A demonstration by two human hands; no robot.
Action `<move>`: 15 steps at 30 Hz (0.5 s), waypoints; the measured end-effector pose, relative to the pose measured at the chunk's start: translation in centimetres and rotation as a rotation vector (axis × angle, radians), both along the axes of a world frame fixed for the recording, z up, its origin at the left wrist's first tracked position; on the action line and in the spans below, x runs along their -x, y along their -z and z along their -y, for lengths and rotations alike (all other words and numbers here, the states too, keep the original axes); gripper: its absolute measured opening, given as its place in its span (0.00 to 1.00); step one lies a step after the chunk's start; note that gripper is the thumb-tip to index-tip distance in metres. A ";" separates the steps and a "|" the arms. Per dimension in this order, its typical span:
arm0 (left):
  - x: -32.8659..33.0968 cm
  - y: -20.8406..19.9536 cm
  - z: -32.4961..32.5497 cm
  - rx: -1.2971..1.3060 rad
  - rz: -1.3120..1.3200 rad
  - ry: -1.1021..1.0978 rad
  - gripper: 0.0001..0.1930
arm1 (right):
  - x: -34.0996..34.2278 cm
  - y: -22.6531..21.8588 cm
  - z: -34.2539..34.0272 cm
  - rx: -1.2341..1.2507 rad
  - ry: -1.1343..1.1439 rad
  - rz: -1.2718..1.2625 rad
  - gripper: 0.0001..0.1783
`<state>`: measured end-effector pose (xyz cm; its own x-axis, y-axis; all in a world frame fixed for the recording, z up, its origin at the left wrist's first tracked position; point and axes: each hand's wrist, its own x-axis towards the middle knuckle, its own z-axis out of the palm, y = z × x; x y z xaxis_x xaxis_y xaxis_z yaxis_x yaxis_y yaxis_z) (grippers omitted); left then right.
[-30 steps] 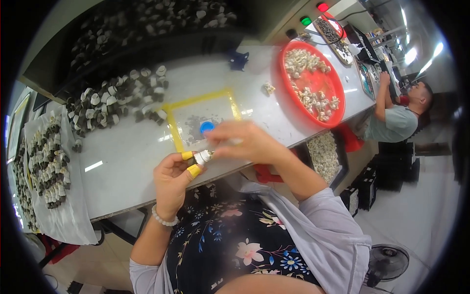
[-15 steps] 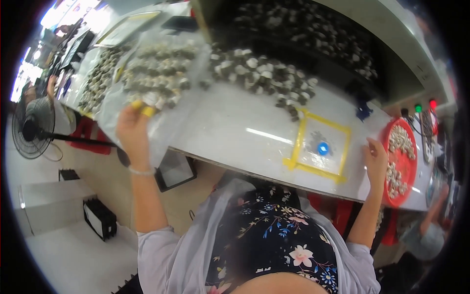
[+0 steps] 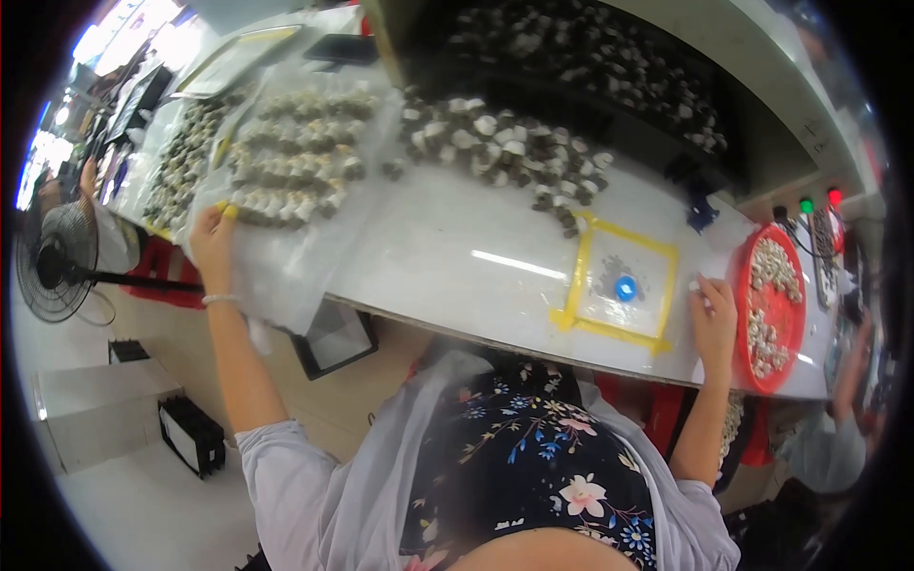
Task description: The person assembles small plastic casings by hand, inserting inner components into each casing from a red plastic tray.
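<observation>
My left hand (image 3: 211,249), with yellow covers on its fingertips, is closed at the left end of the front row of small grey-and-white pieces (image 3: 276,206). Whatever it may pinch is too small to make out. Several such rows lie on a clear plastic sheet (image 3: 276,262). Over at the right, my right hand (image 3: 714,322) is closed, with a small white piece (image 3: 694,284) at its fingertips. It hovers between a square of yellow tape (image 3: 669,285) and a round red basket (image 3: 798,314) of small pale pieces. A blue round spot (image 3: 625,288) shows inside the tape square.
A loose heap of grey-and-white pieces (image 3: 505,143) lies at the back middle, before a dark open-fronted box (image 3: 752,157) holding more. Further left are a tray (image 3: 233,62) and another batch of pieces (image 3: 181,162). A fan (image 3: 57,257) stands left of the table.
My left hand has moved left along the front row to its end. My right hand has shifted slightly left and down, and a white piece now shows at its fingertips.
</observation>
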<state>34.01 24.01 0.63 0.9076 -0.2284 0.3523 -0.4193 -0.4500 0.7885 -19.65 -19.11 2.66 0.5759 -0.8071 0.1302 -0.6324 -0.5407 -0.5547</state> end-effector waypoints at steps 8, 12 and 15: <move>5.9 -2.8 4.9 -0.165 0.281 -0.181 0.14 | -1.0 -0.4 -0.9 0.019 0.013 0.089 0.17; 17.0 -5.1 16.0 -0.196 0.311 0.478 0.16 | -1.2 -0.5 -1.5 -0.056 -0.078 0.214 0.15; 21.3 -4.5 22.3 -0.258 0.409 0.840 0.19 | -2.2 -1.4 -2.2 -0.105 -0.147 0.228 0.15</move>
